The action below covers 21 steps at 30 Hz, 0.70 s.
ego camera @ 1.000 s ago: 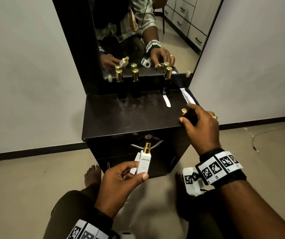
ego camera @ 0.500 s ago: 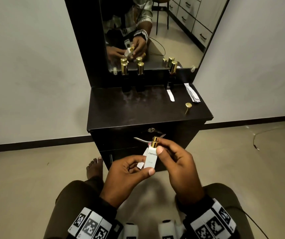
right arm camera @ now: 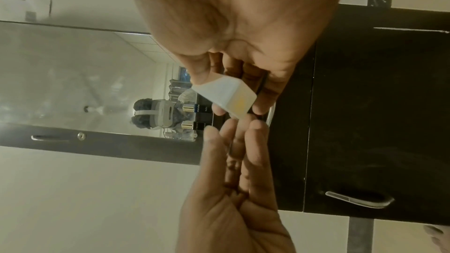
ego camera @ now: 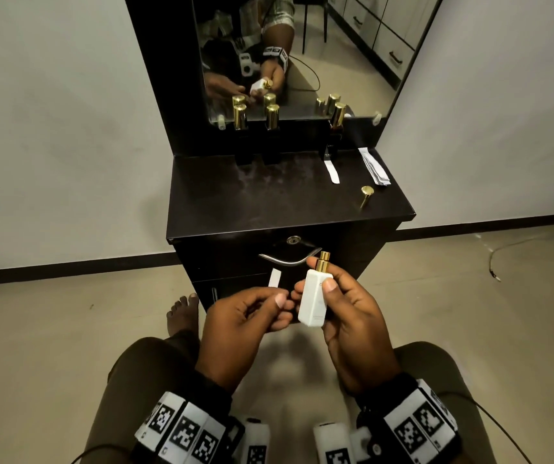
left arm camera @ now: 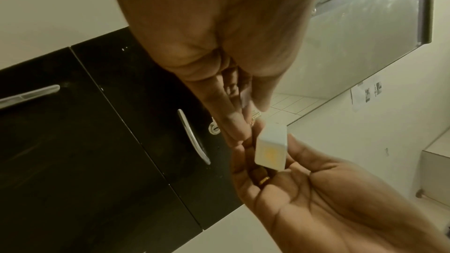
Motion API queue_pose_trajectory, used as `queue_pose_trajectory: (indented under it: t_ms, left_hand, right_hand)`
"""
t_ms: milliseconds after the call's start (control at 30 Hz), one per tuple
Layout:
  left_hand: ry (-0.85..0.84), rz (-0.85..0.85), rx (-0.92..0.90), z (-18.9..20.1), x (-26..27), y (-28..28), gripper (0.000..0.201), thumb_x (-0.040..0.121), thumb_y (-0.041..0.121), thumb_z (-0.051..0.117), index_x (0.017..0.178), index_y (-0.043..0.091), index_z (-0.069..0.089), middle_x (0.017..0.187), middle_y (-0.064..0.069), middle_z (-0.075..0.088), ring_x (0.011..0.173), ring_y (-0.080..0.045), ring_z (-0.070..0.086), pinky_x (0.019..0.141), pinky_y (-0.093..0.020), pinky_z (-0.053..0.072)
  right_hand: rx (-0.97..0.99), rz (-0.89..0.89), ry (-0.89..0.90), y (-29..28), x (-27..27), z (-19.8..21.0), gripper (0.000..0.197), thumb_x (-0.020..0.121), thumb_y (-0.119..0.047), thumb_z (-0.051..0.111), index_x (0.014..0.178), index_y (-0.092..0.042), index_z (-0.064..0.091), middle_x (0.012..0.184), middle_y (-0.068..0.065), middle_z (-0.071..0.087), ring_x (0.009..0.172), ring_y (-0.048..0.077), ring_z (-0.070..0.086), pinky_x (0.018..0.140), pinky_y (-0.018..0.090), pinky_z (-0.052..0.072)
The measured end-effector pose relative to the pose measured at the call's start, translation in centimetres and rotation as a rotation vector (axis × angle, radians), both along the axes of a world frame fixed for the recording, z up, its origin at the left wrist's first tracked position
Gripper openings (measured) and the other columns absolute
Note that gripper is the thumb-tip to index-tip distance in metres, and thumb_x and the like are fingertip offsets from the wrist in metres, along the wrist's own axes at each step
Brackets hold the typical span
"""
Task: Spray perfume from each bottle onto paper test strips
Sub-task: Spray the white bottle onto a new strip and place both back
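The white perfume bottle [ego camera: 314, 301] sits upright in the right hand [ego camera: 352, 316], whose grip is pinching it, thumb on the front and fingers behind. Its gold sprayer [ego camera: 323, 261] is bare on top. Just beside it, the left hand [ego camera: 235, 321] has its grip pinching a paper strip [ego camera: 274, 278] that sticks up. Farther away on the desk [ego camera: 269, 202] lie the gold cap [ego camera: 366, 195], another strip [ego camera: 332, 170], a pile of strips [ego camera: 374, 166] and three dark bottles [ego camera: 240, 135].

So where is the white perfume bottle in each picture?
Head: white bottle lower middle, held by right hand.
Left wrist: its base right of centre.
Right wrist: just above centre, under the fingers.
Shared landmark: the silver drawer handle.
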State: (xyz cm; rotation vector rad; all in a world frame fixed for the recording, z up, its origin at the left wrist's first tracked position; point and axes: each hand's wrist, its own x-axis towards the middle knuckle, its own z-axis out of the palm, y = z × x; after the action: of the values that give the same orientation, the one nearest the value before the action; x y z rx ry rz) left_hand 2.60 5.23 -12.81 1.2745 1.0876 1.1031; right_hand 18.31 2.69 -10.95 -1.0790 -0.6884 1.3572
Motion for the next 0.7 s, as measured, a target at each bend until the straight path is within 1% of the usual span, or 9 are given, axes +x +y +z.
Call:
queue_pose_trajectory:
  t_ms: [100, 167, 200, 333, 433, 500, 600, 667, 700]
  left_hand:
    - [-0.025, 0.036, -0.036, -0.38, -0.39, 0.49, 0.022, 0.093, -0.002, 0.058, 0.099, 0.012, 0.074, 0.086, -0.008, 0.078, 0.078, -0.023, 0.075, 0.072, -0.029, 0.062]
    - [-0.033, 0.03, -0.032, -0.4, -0.53, 0.65, 0.023, 0.094, -0.003, 0.055, 0.102, 0.009, 0.073, 0.088, -0.01, 0.077, 0.08, -0.025, 0.075, 0.073, -0.029, 0.062]
    - [-0.026, 0.023, -0.022, -0.36, -0.54, 0.67, 0.023, 0.095, -0.002, 0.054, 0.103, 0.008, 0.073, 0.089, -0.01, 0.077, 0.08, -0.025, 0.074, 0.073, -0.03, 0.062]
    - [-0.001, -0.01, 0.008, -0.3, -0.48, 0.48, 0.023, 0.096, -0.001, 0.053, 0.103, 0.01, 0.072, 0.088, -0.008, 0.076, 0.077, -0.022, 0.072, 0.071, -0.027, 0.06]
    - [-0.007, -0.028, 0.016, -0.15, -0.51, 0.36, 0.024, 0.096, -0.002, 0.052, 0.105, 0.011, 0.071, 0.088, -0.008, 0.076, 0.076, -0.022, 0.072, 0.07, -0.027, 0.059]
    - [-0.008, -0.049, 0.016, 0.07, -0.49, 0.27, 0.028, 0.097, -0.002, 0.051, 0.114, 0.014, 0.066, 0.089, -0.009, 0.075, 0.076, -0.021, 0.072, 0.069, -0.027, 0.058]
    - [-0.07, -0.059, -0.047, 0.15, -0.3, 0.37, 0.047, 0.097, -0.004, 0.05, 0.136, 0.022, 0.049, 0.089, -0.014, 0.075, 0.075, -0.024, 0.072, 0.068, -0.027, 0.059]
    - [-0.084, -0.058, -0.081, 0.02, -0.25, 0.49, 0.053, 0.097, -0.004, 0.05, 0.141, 0.024, 0.042, 0.089, -0.015, 0.075, 0.074, -0.024, 0.071, 0.067, -0.026, 0.058]
    - [-0.08, -0.065, -0.083, -0.04, -0.26, 0.51, 0.051, 0.097, -0.004, 0.049, 0.14, 0.022, 0.044, 0.088, -0.015, 0.074, 0.073, -0.023, 0.071, 0.066, -0.026, 0.058]
  right_hand:
    - [0.002, -0.001, 0.058, 0.09, 0.13, -0.08, 0.035, 0.098, -0.027, 0.046, 0.126, -0.02, 0.065, 0.097, 0.012, 0.072, 0.086, 0.023, 0.069, 0.079, 0.033, 0.06]
    - [-0.006, 0.009, 0.071, 0.13, 0.07, -0.12, 0.036, 0.097, -0.027, 0.048, 0.128, -0.018, 0.063, 0.097, 0.012, 0.07, 0.084, 0.026, 0.067, 0.077, 0.039, 0.061]
    - [-0.007, 0.004, 0.05, 0.16, 0.05, -0.16, 0.033, 0.097, -0.025, 0.049, 0.126, -0.018, 0.063, 0.097, 0.011, 0.071, 0.083, 0.026, 0.067, 0.075, 0.04, 0.062]
    - [0.012, -0.023, -0.071, 0.09, -0.19, -0.26, 0.031, 0.089, -0.024, 0.06, 0.12, -0.016, 0.06, 0.089, 0.003, 0.071, 0.075, 0.024, 0.068, 0.062, 0.036, 0.06]
    - [0.01, -0.04, -0.12, -0.04, -0.25, -0.45, 0.022, 0.096, -0.012, 0.061, 0.117, -0.016, 0.057, 0.082, 0.001, 0.065, 0.07, 0.022, 0.063, 0.056, 0.032, 0.055]
    - [0.017, -0.043, -0.136, -0.09, -0.19, -0.58, 0.022, 0.097, -0.009, 0.06, 0.117, -0.015, 0.055, 0.08, 0.003, 0.063, 0.069, 0.021, 0.061, 0.054, 0.033, 0.052]
    - [0.033, -0.068, -0.214, -0.04, -0.13, -0.72, 0.023, 0.096, -0.009, 0.062, 0.117, -0.015, 0.055, 0.085, 0.013, 0.064, 0.069, 0.023, 0.063, 0.054, 0.033, 0.051]
    - [0.039, -0.083, -0.286, -0.05, -0.18, -0.83, 0.021, 0.097, -0.014, 0.063, 0.116, -0.018, 0.056, 0.088, 0.014, 0.066, 0.069, 0.02, 0.062, 0.056, 0.033, 0.052]
    - [0.038, -0.081, -0.309, -0.05, -0.22, -0.88, 0.018, 0.098, -0.018, 0.06, 0.116, -0.021, 0.058, 0.087, 0.011, 0.065, 0.069, 0.018, 0.061, 0.058, 0.031, 0.052]
